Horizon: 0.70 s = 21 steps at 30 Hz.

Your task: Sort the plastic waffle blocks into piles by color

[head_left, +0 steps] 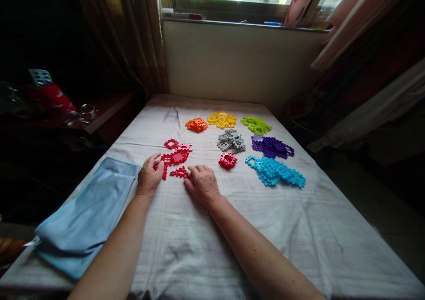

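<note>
My left hand [150,175] rests at the left side of a loose group of red plastic interlocking pieces [177,157]. Its fingers are curled, and a bit of red shows between thumb and forefinger. My right hand [202,183] lies low over the cloth, its fingertips closed on the right corner of a red triangular piece [179,172] with toothed edges. Behind the right hand sits a small red stack [227,160]. The right fingertips partly cover the triangle's corner.
Piles of orange [196,124], yellow [222,119], green [256,125], grey [231,141], purple [272,147] and light blue pieces [276,171] lie on the cloth-covered table [265,229]. A folded blue cloth [89,213] is left of my arm. Eyeglasses [80,113] rest on a side cabinet.
</note>
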Each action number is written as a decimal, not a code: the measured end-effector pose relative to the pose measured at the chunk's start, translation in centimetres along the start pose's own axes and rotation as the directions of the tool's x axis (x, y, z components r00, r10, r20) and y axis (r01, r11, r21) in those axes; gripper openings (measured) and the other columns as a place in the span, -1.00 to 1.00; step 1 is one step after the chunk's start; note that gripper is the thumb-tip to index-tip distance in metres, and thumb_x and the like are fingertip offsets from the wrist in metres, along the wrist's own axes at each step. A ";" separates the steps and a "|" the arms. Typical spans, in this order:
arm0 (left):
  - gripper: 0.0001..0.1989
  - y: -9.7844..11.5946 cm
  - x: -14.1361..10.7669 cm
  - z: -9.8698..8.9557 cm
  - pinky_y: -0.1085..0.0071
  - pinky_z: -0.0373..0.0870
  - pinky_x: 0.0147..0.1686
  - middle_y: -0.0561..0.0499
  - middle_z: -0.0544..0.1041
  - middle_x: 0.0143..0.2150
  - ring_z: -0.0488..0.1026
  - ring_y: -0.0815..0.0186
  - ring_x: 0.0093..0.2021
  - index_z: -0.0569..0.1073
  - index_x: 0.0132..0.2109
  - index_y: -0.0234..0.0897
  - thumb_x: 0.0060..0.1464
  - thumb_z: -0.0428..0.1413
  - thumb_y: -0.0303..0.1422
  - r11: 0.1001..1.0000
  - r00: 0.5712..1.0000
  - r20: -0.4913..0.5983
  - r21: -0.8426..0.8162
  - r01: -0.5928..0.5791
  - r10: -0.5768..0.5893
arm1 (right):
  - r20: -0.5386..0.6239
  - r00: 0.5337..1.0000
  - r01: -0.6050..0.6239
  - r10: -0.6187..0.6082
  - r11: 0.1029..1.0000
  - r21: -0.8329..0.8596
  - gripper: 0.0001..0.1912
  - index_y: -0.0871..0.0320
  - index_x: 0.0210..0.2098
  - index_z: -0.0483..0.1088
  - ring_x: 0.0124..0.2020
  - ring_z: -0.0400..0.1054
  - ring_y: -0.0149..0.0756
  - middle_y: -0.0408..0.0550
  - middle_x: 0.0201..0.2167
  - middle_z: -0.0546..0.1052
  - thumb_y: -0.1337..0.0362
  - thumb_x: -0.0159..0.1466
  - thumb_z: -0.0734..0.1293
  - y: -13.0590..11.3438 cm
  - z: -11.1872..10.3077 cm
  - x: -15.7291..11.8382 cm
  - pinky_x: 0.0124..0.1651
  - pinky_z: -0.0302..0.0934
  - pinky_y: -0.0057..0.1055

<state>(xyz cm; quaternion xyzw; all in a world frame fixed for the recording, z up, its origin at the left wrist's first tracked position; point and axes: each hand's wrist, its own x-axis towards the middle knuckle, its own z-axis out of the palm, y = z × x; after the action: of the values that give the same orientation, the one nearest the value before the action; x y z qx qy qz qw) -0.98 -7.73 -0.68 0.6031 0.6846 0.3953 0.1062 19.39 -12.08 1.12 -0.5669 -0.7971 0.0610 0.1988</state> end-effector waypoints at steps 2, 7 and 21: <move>-0.57 0.1 0.0 -0.1 0.27 0.47 -0.02 -0.10 0.60 -0.04 0.57 0.22 -0.14 0.47 0.07 -0.26 0.10 0.00 -0.23 1.000 1.000 0.005 -0.008 0.028 -0.028 | -0.003 1.000 -0.025 0.025 1.000 -0.012 -0.73 0.11 -0.10 0.49 -0.09 0.33 -0.12 0.04 -0.13 0.54 0.13 0.27 0.36 -0.3 0.0 0.2 -0.08 0.15 -0.24; -0.59 0.3 0.0 -0.2 0.29 0.49 -0.10 -0.10 0.60 -0.01 0.58 0.25 -0.22 0.47 0.05 -0.26 0.10 0.00 -0.24 0.997 0.997 0.022 -0.041 0.072 -0.071 | -0.004 0.999 -0.035 0.035 0.999 -0.017 -0.79 0.10 -0.25 0.52 -0.13 0.32 -0.16 0.03 -0.19 0.53 0.15 0.33 0.29 -0.5 0.3 0.3 -0.11 0.14 -0.26; -0.54 0.8 0.1 -2.1 0.29 0.46 -0.04 -0.10 0.57 -0.04 0.53 0.20 -0.14 0.47 0.11 -0.22 0.07 0.01 -0.24 0.972 0.986 0.141 0.205 -0.117 0.089 | -0.442 0.855 -0.308 0.272 0.951 -0.011 -0.80 0.11 -0.26 0.52 -0.17 0.30 -0.14 0.02 -0.24 0.53 0.15 0.29 0.31 8.9 -3.5 -1.2 -0.08 0.06 -0.27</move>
<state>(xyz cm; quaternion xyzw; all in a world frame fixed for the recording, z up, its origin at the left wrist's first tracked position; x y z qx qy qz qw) -1.73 -8.55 1.31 0.6702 0.6824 0.2846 0.0651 28.94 -10.54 1.18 -0.6874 -0.6396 -0.0705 0.3369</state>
